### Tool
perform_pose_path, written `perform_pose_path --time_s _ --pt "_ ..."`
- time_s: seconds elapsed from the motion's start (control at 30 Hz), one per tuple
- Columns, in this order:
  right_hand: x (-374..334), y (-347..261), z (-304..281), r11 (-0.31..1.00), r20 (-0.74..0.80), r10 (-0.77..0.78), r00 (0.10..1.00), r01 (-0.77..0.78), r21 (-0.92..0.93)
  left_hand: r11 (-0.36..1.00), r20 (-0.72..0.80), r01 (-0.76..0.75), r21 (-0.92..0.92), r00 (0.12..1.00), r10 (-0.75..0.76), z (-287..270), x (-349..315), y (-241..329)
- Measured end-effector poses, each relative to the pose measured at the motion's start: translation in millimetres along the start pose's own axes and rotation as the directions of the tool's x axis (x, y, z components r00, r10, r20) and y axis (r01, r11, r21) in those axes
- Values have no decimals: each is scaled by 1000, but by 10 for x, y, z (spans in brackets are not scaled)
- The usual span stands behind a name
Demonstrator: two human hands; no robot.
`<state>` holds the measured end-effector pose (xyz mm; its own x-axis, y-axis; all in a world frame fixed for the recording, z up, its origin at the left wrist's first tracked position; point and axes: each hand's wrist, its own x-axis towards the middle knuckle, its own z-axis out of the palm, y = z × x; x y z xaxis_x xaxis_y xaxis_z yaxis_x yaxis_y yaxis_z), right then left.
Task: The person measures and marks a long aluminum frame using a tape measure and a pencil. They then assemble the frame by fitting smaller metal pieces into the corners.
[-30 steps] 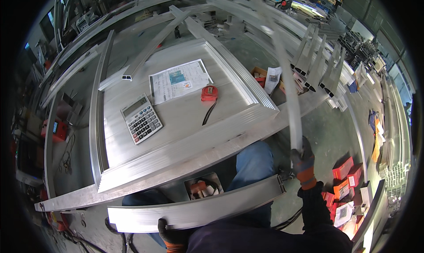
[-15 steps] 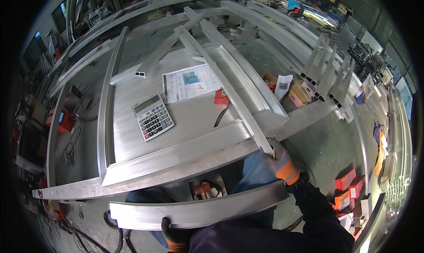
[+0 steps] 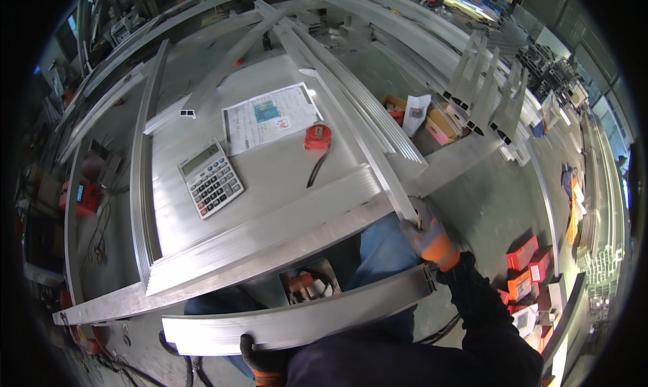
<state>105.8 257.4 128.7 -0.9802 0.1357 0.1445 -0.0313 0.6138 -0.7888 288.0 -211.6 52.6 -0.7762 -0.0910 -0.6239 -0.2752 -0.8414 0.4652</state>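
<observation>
My left hand (image 3: 262,365), in a dark glove with an orange cuff, grips the lower edge of a wide, shiny aluminium profile (image 3: 290,313) lying across my lap. My right hand (image 3: 430,237), in a grey and orange glove, is closed round the near end of a long, narrow aluminium bar (image 3: 368,159). That bar slants away over a metal frame (image 3: 263,215), beside its ribbed right side. On the panel inside the frame lie a calculator (image 3: 210,177), a written sheet (image 3: 270,117) and a red tape measure (image 3: 317,137) with a black strap.
Below the frame's front edge stands a box of small parts (image 3: 310,284). Red boxes (image 3: 523,253) sit on the floor at right. Several profile ends (image 3: 476,110) jut out at the right rear, near a cardboard box (image 3: 445,123). Cables (image 3: 111,363) trail at lower left.
The long bar in my right hand has shifted right, away from the tape measure, toward the frame's ribbed side. My left hand keeps its grip on the wide profile. The view has turned slightly.
</observation>
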Motion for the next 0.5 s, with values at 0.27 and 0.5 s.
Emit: perform_pose_path --time_s 0.27,0.5 --pt "92 34 -197 994 101 102 990 -97 -47 996 -11 28 82 1000 -27 -51 27 41" --pt "911 864 -991 996 -534 -90 841 70 -59 977 -34 215 -8 976 -215 -25 -85 163"
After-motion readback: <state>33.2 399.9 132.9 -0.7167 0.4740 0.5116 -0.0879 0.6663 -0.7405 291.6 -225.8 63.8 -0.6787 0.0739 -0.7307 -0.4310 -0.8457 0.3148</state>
